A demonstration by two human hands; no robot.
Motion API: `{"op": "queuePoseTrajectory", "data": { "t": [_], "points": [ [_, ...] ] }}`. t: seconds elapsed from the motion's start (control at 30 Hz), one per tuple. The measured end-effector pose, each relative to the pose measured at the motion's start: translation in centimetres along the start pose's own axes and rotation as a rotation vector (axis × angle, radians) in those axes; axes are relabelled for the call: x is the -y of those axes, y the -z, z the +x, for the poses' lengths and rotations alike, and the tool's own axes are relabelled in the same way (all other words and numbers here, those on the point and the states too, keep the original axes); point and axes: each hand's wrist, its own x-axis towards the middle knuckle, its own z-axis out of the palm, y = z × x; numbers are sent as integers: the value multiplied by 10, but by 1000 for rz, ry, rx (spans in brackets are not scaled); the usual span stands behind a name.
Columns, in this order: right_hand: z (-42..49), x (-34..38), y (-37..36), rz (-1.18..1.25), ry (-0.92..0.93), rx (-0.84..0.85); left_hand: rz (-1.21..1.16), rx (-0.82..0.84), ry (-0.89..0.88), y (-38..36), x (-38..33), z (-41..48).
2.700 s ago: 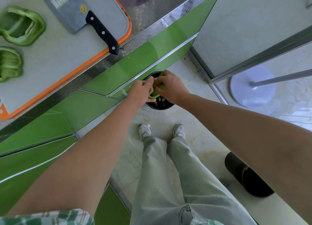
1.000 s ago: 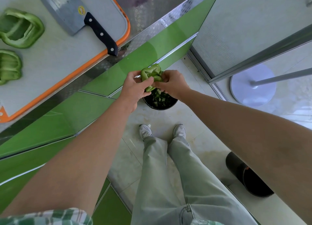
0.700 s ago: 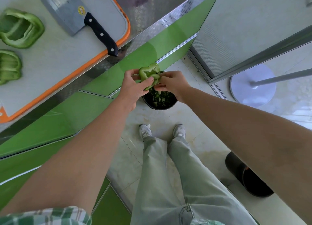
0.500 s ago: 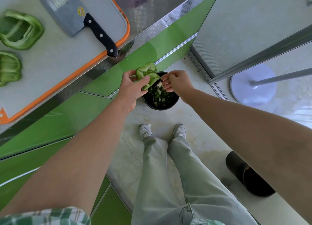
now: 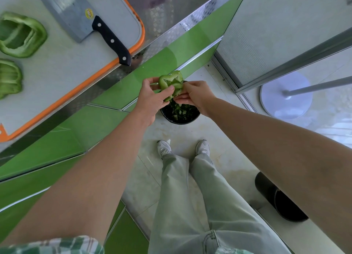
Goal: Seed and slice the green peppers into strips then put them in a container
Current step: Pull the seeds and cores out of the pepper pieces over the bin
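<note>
Over a black bin point(image 5: 180, 114) on the floor, my left hand point(image 5: 152, 97) grips a green pepper half point(image 5: 171, 84), cut side up. My right hand point(image 5: 196, 96) touches the pepper's right edge with curled fingertips, pinching at its inside. The bin holds green scraps and pale seeds. Two more pepper halves point(image 5: 21, 35) point(image 5: 9, 78) lie on the white cutting board point(image 5: 62, 55) at the upper left. A cleaver point(image 5: 83, 15) with a black handle rests on that board, handle toward the counter's edge.
The board has an orange rim and sits on a steel counter point(image 5: 162, 25) above green cabinet fronts point(image 5: 114, 86). A second dark bin point(image 5: 280, 200) stands on the floor at the right. A white round stand base point(image 5: 285, 95) is behind a glass door. My feet stand just before the bin.
Both hands have lifted the pepper half up out of the bin's mouth. My right hand dropped scraps into the bin, then came back to the pepper's edge.
</note>
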Motion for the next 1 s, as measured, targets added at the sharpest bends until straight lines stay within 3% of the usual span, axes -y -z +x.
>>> {"op": "queuePoseTrajectory", "data": {
  "t": [0.07, 0.17, 0.33, 0.57, 0.7, 0.87, 1.0],
  "points": [
    [1, 0, 4, -6, -12, -73, -20, -16, 15, 1, 1, 1],
    [4, -6, 14, -278, 61, -138, -47, -51, 46, 6, 3, 3],
    [2, -10, 4, -464, 161, 64, -125, -75, 84, 8, 5, 5],
    [1, -5, 6, -127, 121, 52, -132, -88, 104, 15, 3, 7],
    [-1, -7, 4, -329, 182, 101, -147, -58, 127, 14, 8, 5],
    [0, -4, 2, -268, 177, 32, -193, -70, 145, 11, 8, 2],
    [-7, -6, 1, -454, 266, 99, -215, -61, 149, 13, 5, 0]
  ]
}}
